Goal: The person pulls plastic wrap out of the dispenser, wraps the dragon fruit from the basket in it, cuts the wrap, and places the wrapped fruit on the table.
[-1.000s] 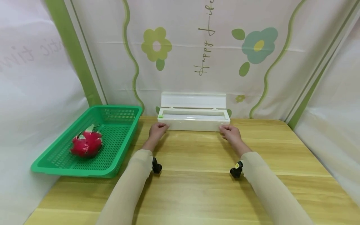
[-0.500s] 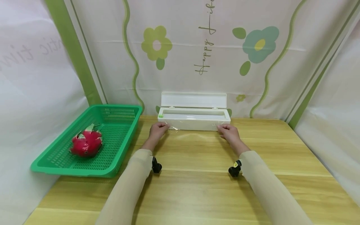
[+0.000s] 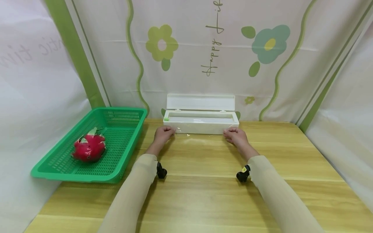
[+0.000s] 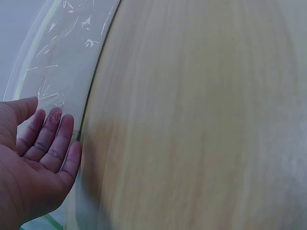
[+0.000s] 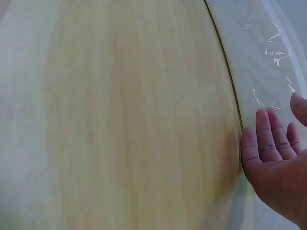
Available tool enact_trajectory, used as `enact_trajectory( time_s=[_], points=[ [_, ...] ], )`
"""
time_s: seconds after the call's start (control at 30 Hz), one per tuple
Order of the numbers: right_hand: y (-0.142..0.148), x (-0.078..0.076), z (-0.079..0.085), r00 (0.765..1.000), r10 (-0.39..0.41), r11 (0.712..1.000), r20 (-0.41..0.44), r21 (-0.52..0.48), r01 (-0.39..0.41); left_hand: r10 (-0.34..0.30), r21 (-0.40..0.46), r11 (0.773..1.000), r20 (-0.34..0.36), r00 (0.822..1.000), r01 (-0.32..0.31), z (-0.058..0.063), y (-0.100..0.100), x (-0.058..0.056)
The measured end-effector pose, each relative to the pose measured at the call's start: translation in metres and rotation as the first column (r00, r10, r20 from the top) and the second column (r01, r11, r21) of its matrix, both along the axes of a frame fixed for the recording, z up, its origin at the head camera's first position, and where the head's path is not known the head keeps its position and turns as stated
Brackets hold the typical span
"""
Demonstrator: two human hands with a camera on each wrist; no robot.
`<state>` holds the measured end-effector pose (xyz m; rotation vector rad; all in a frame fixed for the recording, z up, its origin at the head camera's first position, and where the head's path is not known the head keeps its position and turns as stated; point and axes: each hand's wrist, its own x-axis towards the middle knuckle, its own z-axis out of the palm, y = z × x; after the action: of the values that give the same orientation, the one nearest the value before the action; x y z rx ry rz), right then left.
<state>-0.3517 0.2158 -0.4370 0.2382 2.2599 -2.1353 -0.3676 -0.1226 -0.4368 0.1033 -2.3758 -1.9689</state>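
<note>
A white cling film dispenser (image 3: 201,127) stands at the table's back edge in the head view, its lid (image 3: 200,102) raised. Clear cling film (image 4: 87,42) hangs down over its front, visible mainly by creases and glints. At the dispenser's left front corner my left hand (image 3: 163,134) pinches the film. My right hand (image 3: 236,137) pinches it near the right front corner. Both wrist views show the fingers beside the film-covered front, with glints of film (image 5: 278,56) near the fingertips. The film's lower edge is hard to make out.
A green plastic basket (image 3: 128,155) stands at the left of the wooden table (image 3: 201,197), holding a red dragon fruit (image 3: 89,148). A patterned curtain (image 3: 186,58) hangs directly behind the dispenser, with white sheets at both sides.
My right hand has shifted slightly left along the dispenser's front. The left hand has hardly moved. Creases and glints in the film now show between the hands.
</note>
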Motion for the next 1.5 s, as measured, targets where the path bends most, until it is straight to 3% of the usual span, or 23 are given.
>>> enact_trajectory(
  time_s=[0.5,0.77,1.03,1.5],
  points=[
    [0.001,0.001,0.003,0.998,0.059,0.998,-0.001,-0.013,-0.059,-0.019,0.049,0.999,-0.006,1.0,0.019,0.001,-0.001,0.003],
    [0.002,0.003,0.005,0.998,0.054,0.998,0.029,-0.043,-0.053,-0.034,-0.003,0.999,-0.013,0.999,0.034,0.001,-0.003,0.003],
    [0.007,0.004,0.008,0.996,0.079,0.994,0.034,-0.072,-0.076,-0.025,0.001,1.0,0.0,1.0,0.025,0.002,-0.004,0.004],
    [0.011,0.014,0.009,0.992,0.123,0.992,-0.003,-0.018,-0.123,-0.034,-0.016,0.999,0.017,0.999,0.034,0.003,-0.009,0.012]
  ],
)
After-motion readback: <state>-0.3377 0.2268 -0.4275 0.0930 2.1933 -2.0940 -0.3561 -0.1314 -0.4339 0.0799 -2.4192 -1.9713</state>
